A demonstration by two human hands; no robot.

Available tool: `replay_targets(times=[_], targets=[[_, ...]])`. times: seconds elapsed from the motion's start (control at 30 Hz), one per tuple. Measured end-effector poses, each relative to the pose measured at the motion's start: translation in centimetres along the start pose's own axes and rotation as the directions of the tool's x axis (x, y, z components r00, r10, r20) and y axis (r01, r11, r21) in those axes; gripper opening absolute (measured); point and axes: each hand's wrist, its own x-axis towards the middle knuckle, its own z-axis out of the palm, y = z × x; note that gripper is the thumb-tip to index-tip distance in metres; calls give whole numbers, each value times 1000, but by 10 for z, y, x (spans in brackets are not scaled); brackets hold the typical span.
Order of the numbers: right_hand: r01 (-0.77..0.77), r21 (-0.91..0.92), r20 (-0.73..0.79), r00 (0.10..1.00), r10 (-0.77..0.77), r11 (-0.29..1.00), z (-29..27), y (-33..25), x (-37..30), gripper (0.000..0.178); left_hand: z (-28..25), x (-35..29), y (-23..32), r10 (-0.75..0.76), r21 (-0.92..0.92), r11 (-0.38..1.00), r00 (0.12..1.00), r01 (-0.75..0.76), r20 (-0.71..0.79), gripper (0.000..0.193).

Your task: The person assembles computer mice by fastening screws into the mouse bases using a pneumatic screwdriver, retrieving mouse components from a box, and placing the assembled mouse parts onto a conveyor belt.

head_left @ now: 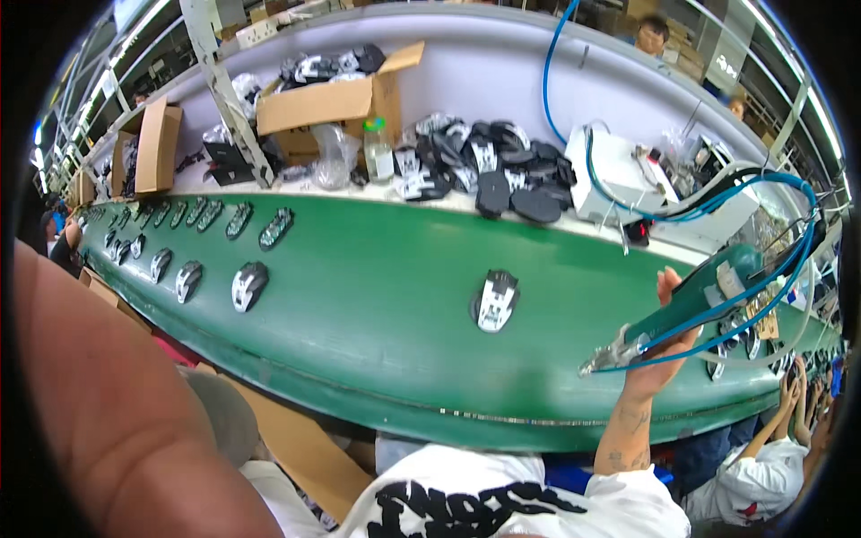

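My right hand [659,363] is closed around a green power screwdriver [686,305], with its metal tip slanting down to the left over the belt. Blue and clear hoses loop from the tool. Left of that tip, a half-assembled computer mouse [496,302], black with a silver-white top, lies on the green conveyor belt [386,305]. My left hand [117,403] looms very large and blurred at the left edge, close to the camera. Its fingers cannot be made out, nor whether it holds anything.
Two rows of mouse parts [249,287] and circuit-board pieces [276,229] run along the belt's left. Behind stand an open carton [323,108], a green-capped bottle [378,152], a heap of black shells [502,161] and a white box [619,179]. Co-workers' arms [785,403] reach in at right.
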Motion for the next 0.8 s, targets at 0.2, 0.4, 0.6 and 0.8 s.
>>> replay_targets(times=[0.2, 0.4, 0.6, 0.8], targets=[[-27, -3, 8, 1000, 27, 1000, 14, 3, 1, 91, 7, 11, -1, 74, 5, 997, 995, -74, -70, 44], [93, -188, 5, 996, -94, 978, -2, 4, -20, 86, 40, 19, 4, 52, -65, 996, 990, -61, -131, 45], [260, -358, 98, 966, -241, 897, -14, 6, -33, 87, 82, -192, 27, -912, 559, 334, 111, 759, 394, 54], [331, -327, 147, 943, -299, 885, -33, -8, -38, 76, 113, -308, 56, -793, 734, 576, 27, 359, 609, 67]])
